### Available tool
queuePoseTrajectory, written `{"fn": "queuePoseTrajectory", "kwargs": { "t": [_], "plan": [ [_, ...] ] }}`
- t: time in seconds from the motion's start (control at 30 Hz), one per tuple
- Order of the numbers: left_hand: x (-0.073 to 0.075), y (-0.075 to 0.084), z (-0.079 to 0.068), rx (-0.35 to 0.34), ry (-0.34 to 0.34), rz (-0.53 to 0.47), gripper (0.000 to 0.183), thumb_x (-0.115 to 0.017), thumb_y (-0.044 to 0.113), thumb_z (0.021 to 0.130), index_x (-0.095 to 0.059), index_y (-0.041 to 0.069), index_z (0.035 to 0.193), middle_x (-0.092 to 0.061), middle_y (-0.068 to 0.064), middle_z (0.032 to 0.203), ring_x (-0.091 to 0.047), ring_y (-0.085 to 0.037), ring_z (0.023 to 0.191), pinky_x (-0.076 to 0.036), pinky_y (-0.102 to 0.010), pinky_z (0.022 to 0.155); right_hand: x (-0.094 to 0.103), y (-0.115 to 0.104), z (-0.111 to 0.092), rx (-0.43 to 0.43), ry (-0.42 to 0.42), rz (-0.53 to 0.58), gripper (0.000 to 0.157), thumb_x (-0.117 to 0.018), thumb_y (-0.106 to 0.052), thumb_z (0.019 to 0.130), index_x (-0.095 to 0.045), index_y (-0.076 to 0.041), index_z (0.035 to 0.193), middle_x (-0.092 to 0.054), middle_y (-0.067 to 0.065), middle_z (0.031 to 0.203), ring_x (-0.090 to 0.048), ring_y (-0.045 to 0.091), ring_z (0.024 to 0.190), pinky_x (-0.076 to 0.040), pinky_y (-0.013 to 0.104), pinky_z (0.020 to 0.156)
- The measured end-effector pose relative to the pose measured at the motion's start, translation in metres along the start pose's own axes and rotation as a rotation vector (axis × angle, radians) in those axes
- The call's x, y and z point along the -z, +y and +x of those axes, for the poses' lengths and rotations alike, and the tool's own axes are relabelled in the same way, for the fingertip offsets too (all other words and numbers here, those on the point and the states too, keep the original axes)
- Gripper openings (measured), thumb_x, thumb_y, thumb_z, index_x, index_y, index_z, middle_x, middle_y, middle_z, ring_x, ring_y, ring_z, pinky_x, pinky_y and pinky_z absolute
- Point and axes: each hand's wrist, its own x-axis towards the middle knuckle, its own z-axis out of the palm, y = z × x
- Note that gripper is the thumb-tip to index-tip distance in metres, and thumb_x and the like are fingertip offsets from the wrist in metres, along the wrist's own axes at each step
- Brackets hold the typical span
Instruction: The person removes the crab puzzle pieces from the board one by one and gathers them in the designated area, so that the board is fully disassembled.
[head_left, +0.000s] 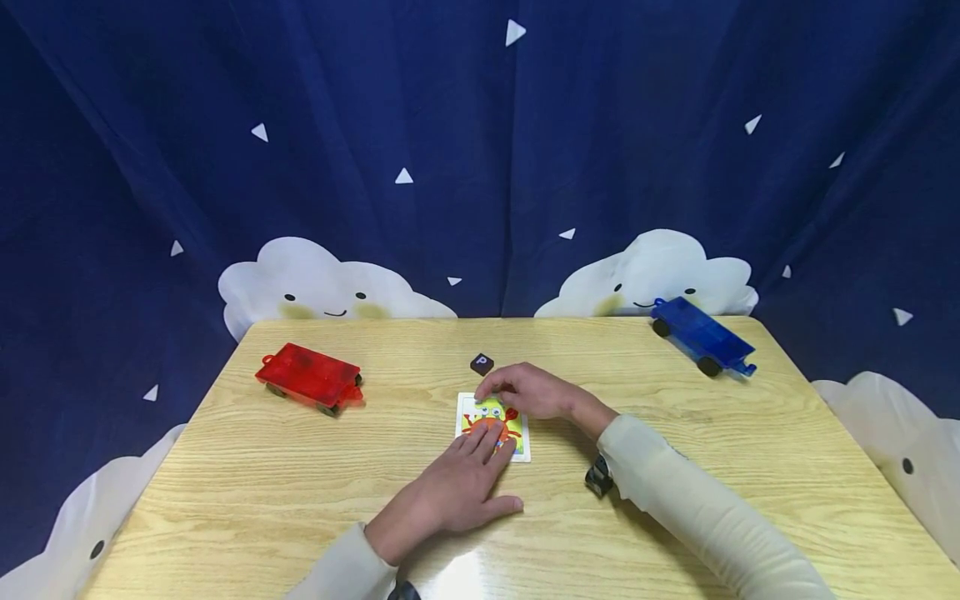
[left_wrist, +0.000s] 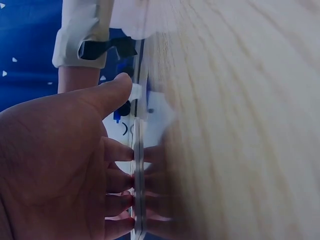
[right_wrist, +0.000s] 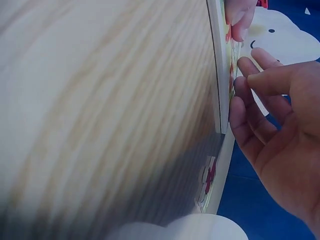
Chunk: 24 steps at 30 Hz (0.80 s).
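Observation:
A small square board with a crab picture [head_left: 519, 435] lies on the wooden table in the head view. Its layered edge [left_wrist: 139, 185] stands out in the left wrist view. My left hand [head_left: 459, 490] rests palm down with straight fingers over the lower part of the picture, thumb out to the right on the table side. At the board's top right, my right hand [head_left: 534, 390] arches with bent, relaxed fingers, the fingertips right at its surface. Nothing shows between thumb and fingers of the right hand [right_wrist: 295, 105] in the right wrist view.
Just behind the board sits a small dark tile marked P [head_left: 482, 363]. A red toy wagon [head_left: 309, 375] stands at left and a blue toy wagon [head_left: 701, 333] at the back right. Behind the wooden table [head_left: 300, 483] hangs a dark blue curtain [head_left: 480, 125] with clouds.

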Motion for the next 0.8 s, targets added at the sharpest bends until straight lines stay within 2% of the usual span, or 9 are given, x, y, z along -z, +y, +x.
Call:
{"fn": "queuePoseTrajectory", "kwargs": {
  "t": [0.1, 0.27, 0.37, 0.6, 0.8],
  "plan": [
    [0.0002, 0.0004, 0.0002, -0.007, 0.003, 0.013, 0.078, -0.048, 0.059, 0.104, -0.037, 0.004, 0.159, -0.024, -0.022, 0.166, -0.019, -0.034, 0.154, -0.022, -0.047, 0.122, -0.0014, 0.0013, 0.0005, 0.012, -0.007, -0.038, 0.031, -0.054, 0.009, 0.100, -0.075, -0.006, 0.117, -0.071, 0.002, 0.115, -0.063, 0.016, 0.111, -0.048, 0.035, 0.101],
    [0.0007, 0.0001, 0.0008, -0.012, -0.004, 0.008, 0.078, -0.048, 0.058, 0.104, -0.036, 0.004, 0.159, -0.025, -0.022, 0.165, -0.019, -0.034, 0.154, -0.022, -0.047, 0.122, -0.0040, 0.0017, 0.0024, 0.012, -0.038, -0.157, 0.034, -0.056, 0.008, 0.098, -0.076, -0.009, 0.118, -0.065, 0.001, 0.099, -0.057, 0.013, 0.091, -0.049, 0.032, 0.089],
    [0.0008, 0.0002, 0.0010, -0.005, -0.014, -0.010, 0.078, -0.049, 0.057, 0.104, -0.035, 0.004, 0.160, -0.024, -0.022, 0.166, -0.018, -0.034, 0.154, -0.022, -0.048, 0.121, -0.0053, 0.0009, 0.0036, 0.015, -0.054, -0.209, 0.034, -0.058, 0.008, 0.097, -0.076, -0.010, 0.118, -0.063, -0.001, 0.094, -0.054, 0.012, 0.087, -0.048, 0.031, 0.085],
    [0.0011, -0.0007, 0.0005, -0.002, -0.023, -0.032, 0.078, -0.049, 0.057, 0.105, -0.035, 0.004, 0.160, -0.023, -0.022, 0.166, -0.017, -0.034, 0.154, -0.022, -0.047, 0.122, -0.0037, -0.0032, 0.0010, 0.010, -0.067, -0.217, 0.034, -0.056, 0.008, 0.098, -0.075, -0.010, 0.119, -0.062, 0.000, 0.092, -0.054, 0.012, 0.086, -0.048, 0.031, 0.085],
    [0.0019, -0.0011, 0.0008, 0.000, -0.027, -0.040, 0.077, -0.049, 0.056, 0.105, -0.034, 0.004, 0.160, -0.023, -0.021, 0.166, -0.016, -0.033, 0.155, -0.021, -0.046, 0.122, -0.0062, -0.0025, 0.0017, -0.033, -0.085, -0.184, 0.038, -0.050, 0.010, 0.097, -0.072, -0.011, 0.119, -0.060, -0.001, 0.090, -0.053, 0.013, 0.085, -0.046, 0.031, 0.085]
  ]
}}
